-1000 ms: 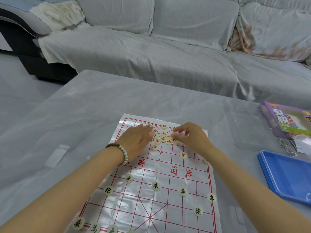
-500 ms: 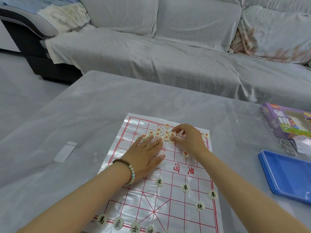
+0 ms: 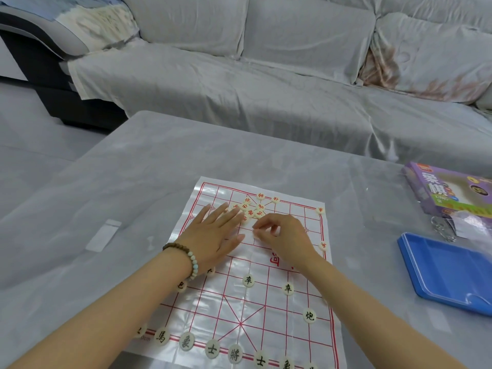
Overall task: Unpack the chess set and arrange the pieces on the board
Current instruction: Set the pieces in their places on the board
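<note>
The left hand's fingers lie straight and a little apart, flat on the xiangqi board, their tips touching the edge of a huddle of red pieces near the middle of the board's far edge. The left hand rests palm down, with a beaded bracelet on the wrist.

The right hand's fingers are curled, with thumb and forefinger brought together just above the board on the near side of the huddle. Whether a piece sits between them cannot be told. The right hand is just beside the left, and the two are not touching.

More red pieces stand singly: one at the far right corner and one on the right edge. The black pieces form a row along the near edge. Two black pawns and a black cannon stand in front of that row.

The board lies on a table with a grey cover. At the table's right edge lie a blue tray and, beyond it, a purple game box. A grey-draped sofa stands past the table's far edge.
</note>
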Available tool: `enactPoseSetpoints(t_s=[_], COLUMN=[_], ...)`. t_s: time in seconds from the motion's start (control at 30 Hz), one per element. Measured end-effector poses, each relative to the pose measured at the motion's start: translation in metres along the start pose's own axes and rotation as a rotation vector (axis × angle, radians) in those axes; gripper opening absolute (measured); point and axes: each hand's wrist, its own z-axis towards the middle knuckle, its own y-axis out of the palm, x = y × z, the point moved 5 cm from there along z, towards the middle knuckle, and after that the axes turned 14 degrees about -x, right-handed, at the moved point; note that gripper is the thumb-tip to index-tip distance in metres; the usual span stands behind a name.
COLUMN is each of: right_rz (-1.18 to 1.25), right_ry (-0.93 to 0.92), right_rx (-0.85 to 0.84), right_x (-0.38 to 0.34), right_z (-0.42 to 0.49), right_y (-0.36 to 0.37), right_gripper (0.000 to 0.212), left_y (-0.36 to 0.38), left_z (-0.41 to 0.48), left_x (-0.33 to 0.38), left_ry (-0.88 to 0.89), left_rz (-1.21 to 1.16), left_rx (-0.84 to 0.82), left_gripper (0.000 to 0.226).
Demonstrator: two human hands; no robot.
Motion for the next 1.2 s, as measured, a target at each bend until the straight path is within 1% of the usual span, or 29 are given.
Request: enactPoseSetpoints(t_s=[0.03, 0.1, 0.17, 0.27, 0.37, 0.47, 0.57, 0.67, 0.77, 0.83, 1.0, 1.1, 1.2], right_rz=[0.009, -0.037, -0.146, -0.288, -0.374, -0.35, -0.326, -0.329, -0.346, -0.33, -0.292, -0.282, -0.27], right_ry=[0.0, 0.003, 0.012, 0.01, 0.005, 0.015, 0.038, 0.064, 0.068, 0.065, 0.063, 0.064, 0.066], right_rx=[-0.001, 0.017, 0.025, -0.065, -0.113, -0.057, -0.005, -0.008, 0.001, 0.012, 0.021, 0.018, 0.017], right_x=[-0.001, -0.001, -0.002, -0.004, -0.004, -0.005, -0.005, -0.003, -0.001, -0.001, -0.004, -0.005, -0.005], right_z=[-0.001, -0.002, -0.004, -0.006, -0.007, -0.005, -0.003, -0.004, -0.004, -0.003, 0.001, 0.002, 0.001], right_y=[0.002, 0.003, 0.0, -0.003, -0.002, -0.001, 0.001, 0.001, -0.002, -0.002, -0.001, 0.0, 0.0], right_gripper=[0.008, 0.009, 0.018, 0.031, 0.031, 0.026, 0.03, 0.037, 0.033, 0.029, 0.027, 0.026, 0.026], left_y=[0.001, 0.004, 0.006, 0.011, 0.016, 0.018, 0.018, 0.017, 0.017, 0.016, 0.015, 0.015, 0.016], left_z=[-0.004, -0.011, -0.016, -0.018, -0.017, -0.016, -0.017, -0.017, -0.016, -0.016, -0.015, -0.015, -0.014], left_x=[0.0, -0.001, 0.0, 0.001, 0.002, 0.001, 0.002, 0.002, 0.001, 0.001, 0.0, 0.0, 0.0], left_ry=[-0.005, -0.009, -0.003, 0.014, 0.017, 0.003, -0.001, 0.0, 0.002, -0.001, -0.004, 0.001, 0.014], left_rz=[0.0, -0.002, -0.016, -0.027, -0.016, -0.022, -0.043, -0.047, -0.044, -0.038, -0.047, -0.039, -0.038], left_rx=[-0.005, -0.003, 0.007, 0.013, -0.004, -0.017, -0.025, -0.029, -0.026, -0.03, -0.038, -0.037, -0.043], left_gripper=[0.106, 0.113, 0.113, 0.109, 0.104, 0.111, 0.116, 0.116, 0.114, 0.117, 0.118, 0.115, 0.102])
